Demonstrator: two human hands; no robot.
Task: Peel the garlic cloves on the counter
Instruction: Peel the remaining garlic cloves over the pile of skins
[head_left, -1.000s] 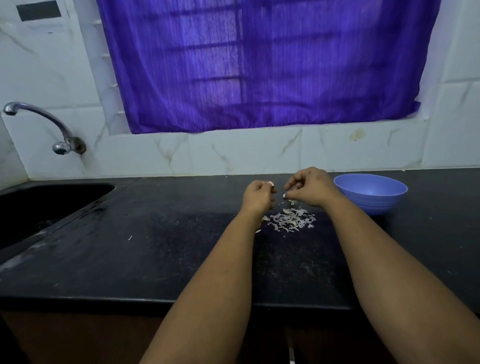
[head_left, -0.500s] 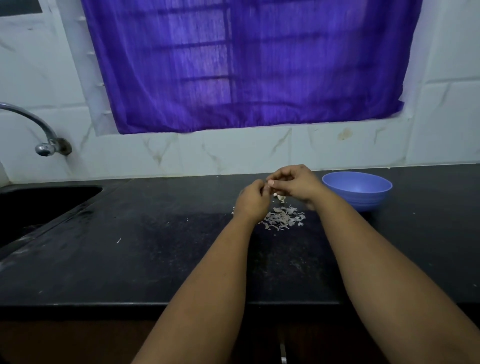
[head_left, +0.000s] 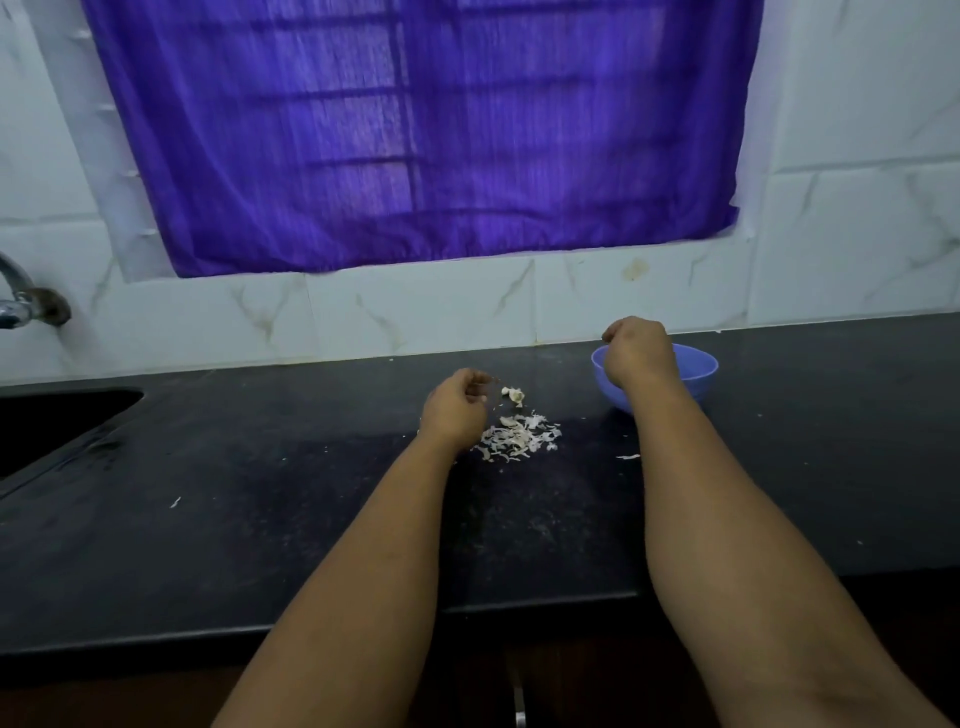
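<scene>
garlic (head_left: 513, 395) sits on the counter (head_left: 260, 519), just behind the peel pile (head_left: 519, 439). my left hand (head_left: 454, 410) curls beside the pile; my right hand (head_left: 636, 353) curls over the bowl (head_left: 698, 369). i cannot tell what either holds. a dropped clove might miss the bowl.

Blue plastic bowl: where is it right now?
The blue plastic bowl sits on the black counter right of centre, near the tiled wall, partly behind the right hand.

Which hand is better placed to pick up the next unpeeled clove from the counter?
Probably the left. The left hand hovers right beside the garlic cloves on the counter, while the right hand is off over the blue bowl.
</scene>
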